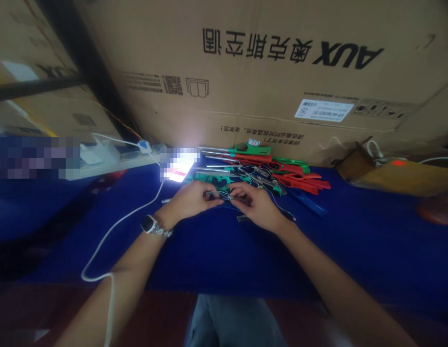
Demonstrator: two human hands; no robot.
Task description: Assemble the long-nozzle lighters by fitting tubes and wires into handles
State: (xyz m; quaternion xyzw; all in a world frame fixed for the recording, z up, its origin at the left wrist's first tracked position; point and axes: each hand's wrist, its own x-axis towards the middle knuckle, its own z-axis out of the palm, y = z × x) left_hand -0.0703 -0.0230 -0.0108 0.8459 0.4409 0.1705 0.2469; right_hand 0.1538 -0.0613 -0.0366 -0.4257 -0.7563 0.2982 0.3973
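Observation:
My left hand (195,200), with a watch (151,225) on its wrist, is closed in a pinch on thin pale wires (221,194). My right hand (260,205) is closed around the other end of the same wires, with a small dark part partly hidden under its fingers. The two sets of fingertips are a short gap apart, low over the blue cloth. Just beyond them lie several long-nosed gas lighters: a green one (253,149), red ones (294,168) and teal handle pieces (217,179). Loose metal rods and wires are tangled among them.
A glowing phone (181,166) lies behind my left hand, its white cable (117,226) running over the cloth and my forearm. Cardboard boxes (245,101) wall off the back. A power strip (108,166) is at left; a yellowish box (397,176) at right.

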